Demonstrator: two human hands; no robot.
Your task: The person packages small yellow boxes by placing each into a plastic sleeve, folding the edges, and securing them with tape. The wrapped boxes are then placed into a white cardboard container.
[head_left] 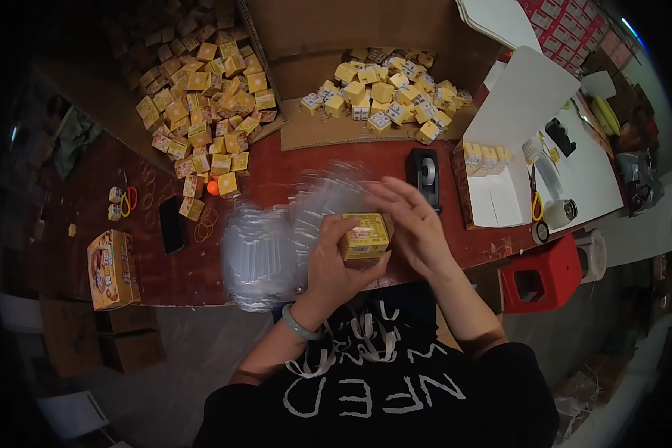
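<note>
At the bottom centre sits a person in a black short-sleeved shirt with white lettering (373,396), forearms raised over the near table edge. The left hand (328,261), below a pale green bangle (297,322), is closed around a small glossy gold-yellow printed cardboard box (366,237) at the centre of the frame. Fingers lie at its left side and the thumb along its lower edge, a hold that seems meant to keep the upper printed face uncovered. The right hand (422,231), just right of the box, has its fingers extended and loosely parted, gripping nothing that shows; whether it brushes the box cannot be told.

Left of centre, a heap of clear flat plastic sheets (257,257) lies on the dark red tabletop (276,175), probably kept near the edge for easy reach. A black smartphone (173,225) lies beyond its left side. Above the right hand stands a black tape dispenser (425,175), within reach yet apart from the hands.

Farther off, small orange-yellow printed boxes (201,97) spill towards the person at upper left. At upper centre, yellow-and-white cubes (388,89) rest in a brown cardboard carton (306,134), its low front likely leaving them accessible.
</note>
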